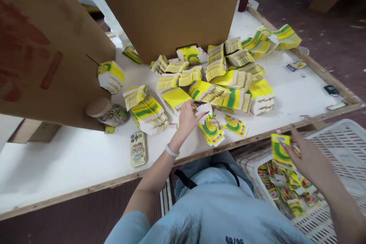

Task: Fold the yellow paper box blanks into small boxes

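Note:
My left hand (187,118) is at the table's front, its thumb across the white end of a yellow-green printed card (212,129); its fingertips are partly hidden. This card lies over others like it, and another printed card (235,125) is just to their right. Behind the hand are bundles of folded yellow cards (210,92). My right hand (310,156) pinches a yellow-green card packet (280,148) above a white plastic basket (251,167). Many small yellow packets (296,206) fill the basket's near part.
Cardboard boxes (171,7) stand along the back and left of the white table (71,160). A phone in a cartoon case (138,149) and a lidded jar (114,115) are at left. A dark red cup (244,2) stands far back. Wooden edging (323,121) borders the table.

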The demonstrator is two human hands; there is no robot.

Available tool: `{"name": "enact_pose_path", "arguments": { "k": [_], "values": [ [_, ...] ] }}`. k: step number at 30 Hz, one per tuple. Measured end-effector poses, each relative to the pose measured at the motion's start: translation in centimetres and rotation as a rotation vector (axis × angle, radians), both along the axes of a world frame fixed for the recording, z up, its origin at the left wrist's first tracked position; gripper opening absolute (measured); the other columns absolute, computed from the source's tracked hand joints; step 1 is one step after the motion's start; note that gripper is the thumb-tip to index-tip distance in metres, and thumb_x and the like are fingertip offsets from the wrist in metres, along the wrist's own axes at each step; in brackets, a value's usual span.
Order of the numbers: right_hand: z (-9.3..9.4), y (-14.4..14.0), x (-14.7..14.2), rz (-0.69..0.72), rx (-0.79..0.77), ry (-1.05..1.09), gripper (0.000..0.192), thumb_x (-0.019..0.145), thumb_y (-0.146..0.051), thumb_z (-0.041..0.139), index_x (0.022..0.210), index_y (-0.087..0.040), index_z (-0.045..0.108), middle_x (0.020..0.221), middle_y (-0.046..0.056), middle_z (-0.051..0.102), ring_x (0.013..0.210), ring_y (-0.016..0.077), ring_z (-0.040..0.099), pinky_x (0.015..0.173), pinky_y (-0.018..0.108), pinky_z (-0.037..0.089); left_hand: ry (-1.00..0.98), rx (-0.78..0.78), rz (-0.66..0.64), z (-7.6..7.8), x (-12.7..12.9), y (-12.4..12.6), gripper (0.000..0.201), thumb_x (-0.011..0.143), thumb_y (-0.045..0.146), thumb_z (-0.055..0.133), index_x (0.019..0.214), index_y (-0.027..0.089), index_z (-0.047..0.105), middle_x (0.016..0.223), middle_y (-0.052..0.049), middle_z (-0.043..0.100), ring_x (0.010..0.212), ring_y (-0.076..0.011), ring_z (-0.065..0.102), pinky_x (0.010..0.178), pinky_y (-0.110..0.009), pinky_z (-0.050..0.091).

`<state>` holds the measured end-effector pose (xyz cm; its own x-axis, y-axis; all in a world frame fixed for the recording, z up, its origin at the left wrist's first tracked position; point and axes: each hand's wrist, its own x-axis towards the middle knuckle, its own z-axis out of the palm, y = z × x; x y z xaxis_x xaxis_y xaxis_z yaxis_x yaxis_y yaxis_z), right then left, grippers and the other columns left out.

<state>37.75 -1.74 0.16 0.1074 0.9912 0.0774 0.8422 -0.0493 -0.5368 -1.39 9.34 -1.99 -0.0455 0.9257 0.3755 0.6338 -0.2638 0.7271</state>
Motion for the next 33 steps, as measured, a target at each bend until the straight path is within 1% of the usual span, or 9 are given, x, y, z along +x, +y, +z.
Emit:
{"name": "enact_pose_path", "arguments": {
  "k": [4,11,15,18,20,23,27,30,33],
  "values": [
    [-1.2,0.7,0.9,-0.013,0.225,-0.281,0.087,0.093,-0.076,0.039,0.147,-0.009,0.052,0.125,0.031,0.065,0.115,0.0476,0.064,0.096,0.065,0.049,0.044,0.005,-0.112,0.0,-1.0,3.5,0.055,0.098,0.062,0.051,0.067,0.017,0.057,0.060,0.002,0.047,0.058,-0.0103,0.041,0.059,-0.025,0.037],
    [-3.0,7.4,-16.4,0.344,0.578,0.226,0.055,0.098,-0.050,0.057,0.143,-0.019,0.051,0.137,0.019,0.064,0.134,0.0361,0.057,0.111,0.063,0.047,0.093,0.147,-0.062,4.4,-1.8,0.6,0.049,0.100,0.051,0.052,0.060,0.023,0.056,0.062,-0.002,0.054,0.057,-0.0166,0.048,0.056,-0.031,0.040],
    [-2.3,9.0,-23.1,0.462,0.587,0.388,0.047,0.098,-0.048,0.058,0.135,-0.018,0.055,0.125,0.018,0.070,0.116,0.0330,0.069,0.102,0.058,0.055,0.028,0.122,-0.037,6.8,-1.1,-2.9,0.054,0.105,0.045,0.042,0.059,0.019,0.054,0.052,0.003,0.044,0.048,-0.0116,0.039,0.051,-0.027,0.035],
    [-2.1,8.1,-24.0,0.451,0.540,0.506,0.033,0.099,-0.044,0.058,0.121,-0.019,0.060,0.108,0.013,0.075,0.096,0.0278,0.074,0.083,0.042,0.063,-0.195,0.032,-0.032,7.0,-0.8,-5.0,0.049,0.105,0.051,0.041,0.089,0.016,0.071,0.070,-0.003,0.063,0.062,-0.0138,0.056,0.059,-0.026,0.046],
    [-2.0,7.0,-23.5,0.398,0.496,0.565,0.027,0.101,-0.040,0.054,0.118,-0.021,0.061,0.100,0.010,0.075,0.089,0.0260,0.074,0.077,0.039,0.062,-0.335,-0.027,-0.130,5.7,-0.4,-6.1,0.059,0.096,0.062,0.055,0.135,0.018,0.061,0.116,-0.013,0.070,0.103,-0.0240,0.068,0.085,-0.034,0.056],
    [-2.0,5.3,-22.4,0.322,0.505,0.579,0.030,0.104,-0.038,0.042,0.122,-0.022,0.060,0.115,0.012,0.072,0.109,0.0294,0.071,0.090,0.047,0.060,-0.366,-0.157,-0.408,2.7,1.0,-7.7,0.117,0.076,0.071,0.074,0.165,0.024,0.015,0.169,-0.021,0.024,0.155,-0.0381,0.031,0.124,-0.053,0.033],
    [-2.3,3.7,-21.6,0.258,0.525,0.543,0.034,0.103,-0.039,0.042,0.126,-0.024,0.061,0.142,0.015,0.061,0.142,0.0357,0.049,0.113,0.063,0.043,-0.418,-0.261,-0.601,-0.3,3.5,-9.8,0.101,0.092,0.074,0.047,0.167,0.024,0.003,0.171,-0.020,0.020,0.159,-0.0354,0.023,0.130,-0.054,0.021],
    [-2.5,3.1,-21.5,0.271,0.417,0.618,0.032,0.104,-0.039,0.041,0.125,-0.025,0.061,0.126,0.012,0.071,0.128,0.0313,0.063,0.113,0.059,0.045,-0.347,-0.171,-0.502,-0.4,4.5,-10.8,0.081,0.099,0.065,0.039,0.164,0.021,0.023,0.168,-0.019,0.031,0.157,-0.0353,0.029,0.129,-0.053,0.023],
    [-2.2,2.9,-21.5,0.213,0.388,0.692,0.032,0.103,-0.043,0.046,0.118,-0.023,0.065,0.110,0.010,0.077,0.109,0.0282,0.072,0.103,0.049,0.054,-0.360,-0.146,-0.348,0.2,4.7,-11.1,0.062,0.105,0.054,0.033,0.153,0.016,0.043,0.145,-0.021,0.058,0.132,-0.0318,0.058,0.115,-0.049,0.044]
  ]
}}
